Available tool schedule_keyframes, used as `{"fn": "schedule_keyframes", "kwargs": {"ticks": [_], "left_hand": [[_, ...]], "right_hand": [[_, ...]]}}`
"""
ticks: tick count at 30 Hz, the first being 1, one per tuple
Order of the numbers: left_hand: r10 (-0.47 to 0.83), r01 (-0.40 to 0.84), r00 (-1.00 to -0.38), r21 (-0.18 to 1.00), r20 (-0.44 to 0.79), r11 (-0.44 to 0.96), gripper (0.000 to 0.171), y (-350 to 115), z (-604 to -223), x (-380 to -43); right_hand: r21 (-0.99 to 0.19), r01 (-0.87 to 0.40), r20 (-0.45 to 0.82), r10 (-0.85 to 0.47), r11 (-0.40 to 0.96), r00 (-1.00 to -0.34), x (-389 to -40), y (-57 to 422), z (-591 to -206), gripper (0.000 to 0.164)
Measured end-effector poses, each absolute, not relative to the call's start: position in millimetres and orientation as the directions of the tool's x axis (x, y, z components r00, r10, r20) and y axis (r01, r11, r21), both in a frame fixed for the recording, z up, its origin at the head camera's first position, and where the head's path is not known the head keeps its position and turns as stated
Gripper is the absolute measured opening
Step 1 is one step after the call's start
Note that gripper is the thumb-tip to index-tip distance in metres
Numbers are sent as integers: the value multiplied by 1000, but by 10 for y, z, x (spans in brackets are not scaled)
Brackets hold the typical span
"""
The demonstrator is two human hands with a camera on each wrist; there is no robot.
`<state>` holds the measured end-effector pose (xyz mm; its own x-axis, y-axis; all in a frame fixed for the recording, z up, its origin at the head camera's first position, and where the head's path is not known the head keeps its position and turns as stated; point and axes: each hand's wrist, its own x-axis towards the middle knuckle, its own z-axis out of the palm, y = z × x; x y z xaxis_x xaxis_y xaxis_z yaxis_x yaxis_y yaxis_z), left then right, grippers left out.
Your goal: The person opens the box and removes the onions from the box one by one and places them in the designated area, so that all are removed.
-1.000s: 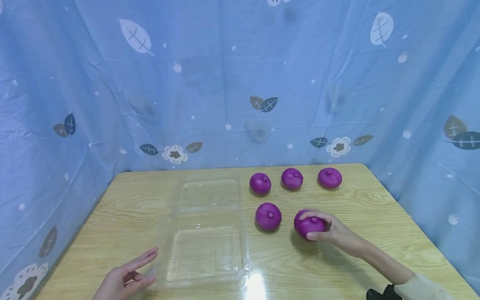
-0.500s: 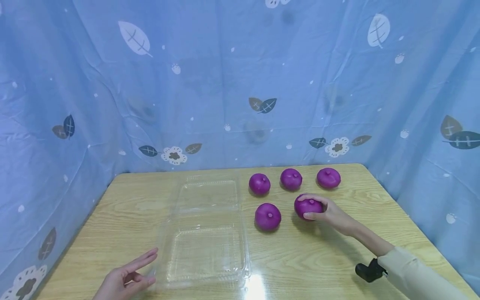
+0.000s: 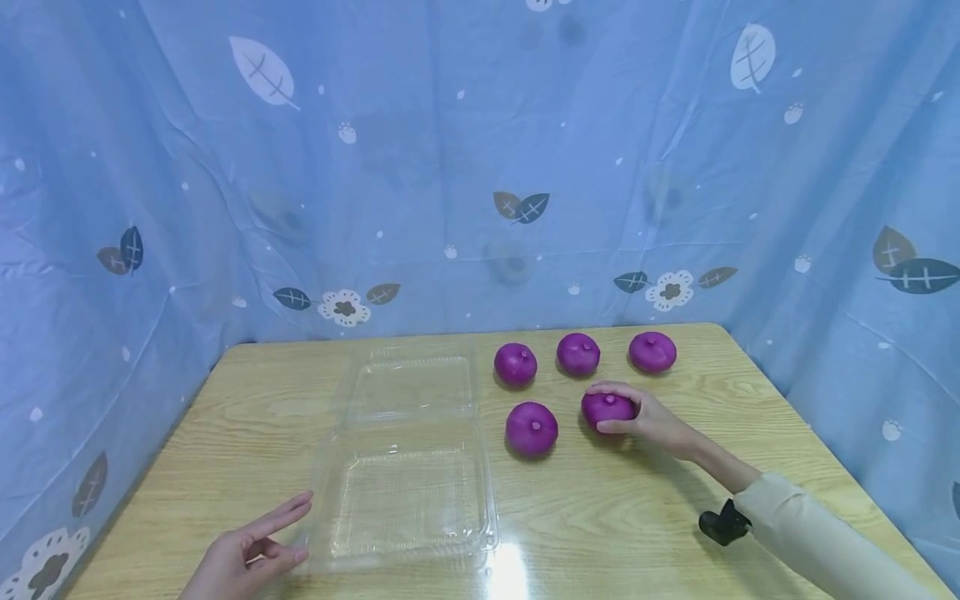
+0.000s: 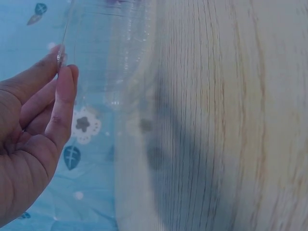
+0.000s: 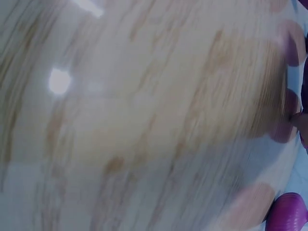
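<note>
In the head view my right hand [image 3: 648, 421] grips a round purple onion [image 3: 606, 408] with a short stub on top, thumb in front and fingers behind. Only a fingertip [image 5: 302, 126] of that hand shows in the right wrist view. At the lower left, my left hand [image 3: 243, 546] pinches the left edge of a clear plastic clamshell box [image 3: 405, 554] between thumb and fingers. The left wrist view shows this pinch on the thin rim [image 4: 61, 55]. The box lies opened flat, one hollow nearer and one farther, with nothing inside either.
Another purple onion [image 3: 532, 430] lies left of the held one. Behind them stand three more in a row: a left onion [image 3: 515, 365], a middle onion [image 3: 577, 355] and a right onion [image 3: 652, 352]. A blue curtain [image 3: 442, 167] hangs behind the wooden table [image 3: 600, 533].
My right hand has moved away from me with the onion, toward the back row, bringing it level with the onion beside it. My left hand and the box stay in place.
</note>
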<state>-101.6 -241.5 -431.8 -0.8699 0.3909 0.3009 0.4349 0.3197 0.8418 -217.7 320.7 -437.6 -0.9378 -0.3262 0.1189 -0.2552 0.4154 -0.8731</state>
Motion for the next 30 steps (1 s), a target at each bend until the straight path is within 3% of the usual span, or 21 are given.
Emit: {"fn": "schedule_keyframes", "kwargs": {"ticks": [7, 14, 22, 30], "left_hand": [[383, 416, -881, 842, 278, 344, 56, -2400, -4316, -1018], [355, 353, -910, 847, 213, 397, 50, -2379, -4280, -1028], [338, 354, -916, 828, 215, 435, 47, -2362, -4300, -1005], [316, 338, -925, 837, 211, 430, 45, -2348, -4307, -972]], "right_hand": [[-854, -238, 80, -336, 463, -939, -2155, 3273, -4460, 75], [-847, -248, 80, -349, 470, -934, -2146, 3294, -4427, 81], [-906, -180, 19, -389, 384, -921, -2166, 3308, -4430, 91], [-896, -208, 35, -404, 392, -914, -2189, 3315, -4444, 94]]}}
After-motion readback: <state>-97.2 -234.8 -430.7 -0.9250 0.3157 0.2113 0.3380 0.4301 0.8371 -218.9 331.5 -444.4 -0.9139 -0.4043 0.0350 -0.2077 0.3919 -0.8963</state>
